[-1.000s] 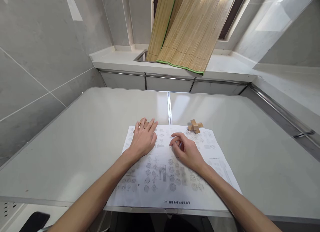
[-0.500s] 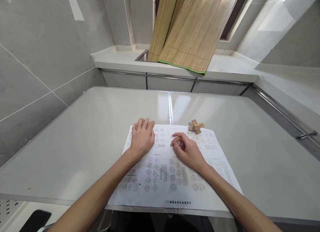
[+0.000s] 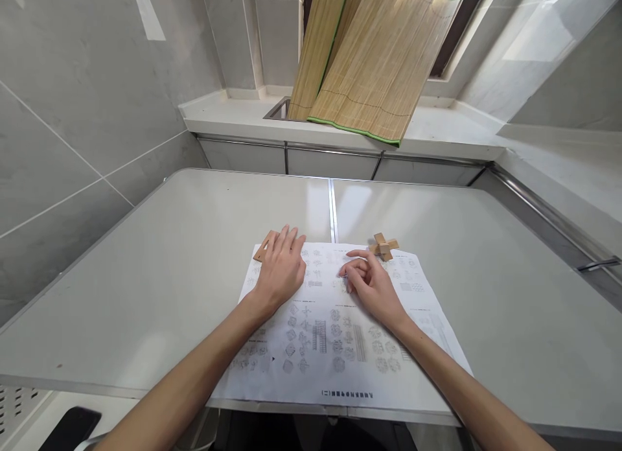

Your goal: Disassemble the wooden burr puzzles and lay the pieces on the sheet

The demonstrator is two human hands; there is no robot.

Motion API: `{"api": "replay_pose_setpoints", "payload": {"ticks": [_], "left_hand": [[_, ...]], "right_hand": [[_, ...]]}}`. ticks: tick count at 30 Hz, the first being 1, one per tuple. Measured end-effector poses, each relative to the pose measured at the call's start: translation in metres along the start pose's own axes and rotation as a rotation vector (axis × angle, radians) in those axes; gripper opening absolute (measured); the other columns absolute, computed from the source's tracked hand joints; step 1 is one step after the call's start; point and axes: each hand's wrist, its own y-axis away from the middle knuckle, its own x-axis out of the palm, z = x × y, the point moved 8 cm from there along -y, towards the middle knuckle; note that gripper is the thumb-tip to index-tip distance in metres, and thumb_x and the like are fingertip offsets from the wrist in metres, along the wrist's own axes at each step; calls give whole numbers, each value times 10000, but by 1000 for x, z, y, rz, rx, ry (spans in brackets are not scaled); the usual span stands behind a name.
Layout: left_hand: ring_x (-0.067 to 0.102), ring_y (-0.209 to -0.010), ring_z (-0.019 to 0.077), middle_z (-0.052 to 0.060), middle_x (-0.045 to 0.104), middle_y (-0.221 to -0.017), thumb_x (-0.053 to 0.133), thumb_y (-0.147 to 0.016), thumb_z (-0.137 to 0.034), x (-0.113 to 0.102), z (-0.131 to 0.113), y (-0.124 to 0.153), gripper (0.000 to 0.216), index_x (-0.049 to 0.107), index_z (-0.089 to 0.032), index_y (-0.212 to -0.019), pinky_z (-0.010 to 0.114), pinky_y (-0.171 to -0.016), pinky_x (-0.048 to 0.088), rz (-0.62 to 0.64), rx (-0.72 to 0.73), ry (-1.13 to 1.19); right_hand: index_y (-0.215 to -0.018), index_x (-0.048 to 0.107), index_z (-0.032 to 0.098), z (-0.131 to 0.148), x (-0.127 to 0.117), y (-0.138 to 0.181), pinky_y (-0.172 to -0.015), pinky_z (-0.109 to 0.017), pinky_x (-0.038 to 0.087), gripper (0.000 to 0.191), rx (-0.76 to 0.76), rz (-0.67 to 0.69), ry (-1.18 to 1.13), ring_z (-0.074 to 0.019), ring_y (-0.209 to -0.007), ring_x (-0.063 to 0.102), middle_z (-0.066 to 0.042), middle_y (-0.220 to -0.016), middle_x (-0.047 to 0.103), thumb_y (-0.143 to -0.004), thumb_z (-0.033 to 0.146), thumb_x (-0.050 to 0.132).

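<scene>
My left hand point(image 3: 280, 266) rests palm down over the upper left of a printed sheet point(image 3: 321, 383), its fingers stretched out and a little apart. Partly under those fingers lies a flat wooden puzzle piece point(image 3: 264, 246) with an opening in it; the rest of it is hidden. Above the sheet's upper right is my right hand point(image 3: 372, 282), the index finger reaching forward and the other fingers curled towards the thumb. Whatever is between the curled fingers, if anything, is too small to name. Just beyond it sits a cross-shaped wooden burr puzzle point(image 3: 383, 247) at the sheet's far edge.
The sheet lies on a pale folding table point(image 3: 160, 263) with a centre seam. Behind it stand a white ledge point(image 3: 233, 117) and a hanging bamboo blind point(image 3: 364, 75). A dark phone point(image 3: 70, 429) lies below the table's near left edge.
My left hand has shifted slightly right and its fingers have spread, uncovering the wooden piece. My right hand has moved slightly right and forward, closer to the burr puzzle.
</scene>
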Motion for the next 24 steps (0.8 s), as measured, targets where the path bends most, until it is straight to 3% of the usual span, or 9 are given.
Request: {"api": "replay_pose_setpoints", "payload": {"ticks": [5, 10, 24], "left_hand": [[398, -1547, 321, 129, 561, -1552, 449, -994, -141, -5, -20, 1, 410, 586, -189, -1378, 573, -1246, 375, -4, 167, 141], [469, -1493, 309, 134, 585, -1527, 459, -999, -133, -4, -34, 5, 367, 611, -186, -1329, 539, -1196, 457, 43, 297, 243], [583, -1354, 292, 124, 641, -1425, 481, -1016, -175, -2, -37, 6, 293, 659, -207, -1247, 507, -1137, 514, 79, 318, 310]], "right_hand": [[-1306, 408, 276, -4, -10, -2, -614, -299, 519, 442, 29, -117, -141, -122, -571, 574, 8, -966, 710, -957, 429, 633], [-1372, 328, 322, -4, -15, -3, -577, -276, 511, 538, 60, -149, -195, -105, -577, 584, 16, -1042, 683, -934, 344, 639], [-1420, 282, 382, -4, -20, -4, -488, -279, 459, 660, 106, -184, -275, -116, -568, 567, 2, -1091, 664, -894, 310, 675]]}}
